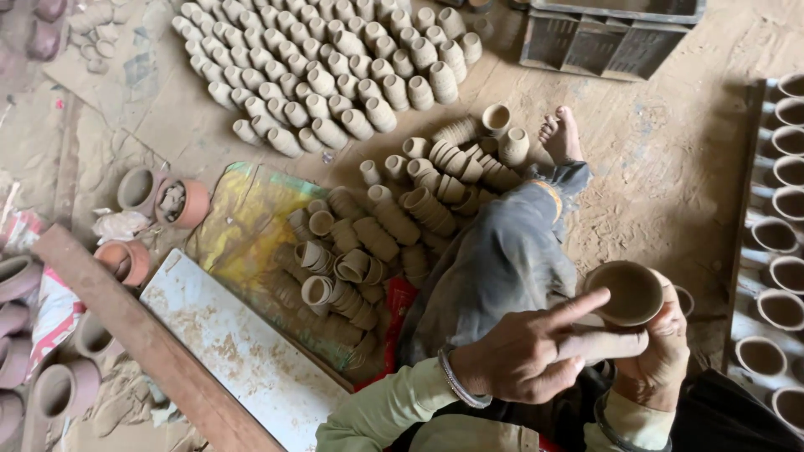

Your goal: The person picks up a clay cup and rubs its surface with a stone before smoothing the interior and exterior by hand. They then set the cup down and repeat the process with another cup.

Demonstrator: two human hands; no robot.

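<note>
A small brown clay cup [630,291] sits upright in my right hand [662,356], whose fingers wrap its base and side from below. My left hand [523,351] comes in from the left with its fingers spread. Its index finger lies against the cup's near rim and another finger presses the cup's lower wall. Both wrists wear thin bangles. My leg in grey cloth [502,259] stretches away under the hands, ending in a bare foot [559,134].
Nested stacks of pale clay cups [377,234] lie on a coloured sheet left of my leg, with a big laid-out batch [335,75] farther off. A white board [243,351], a wooden plank [126,326], a dark crate [611,38], a rack of cups [775,234] and terracotta pots [180,201] surround me.
</note>
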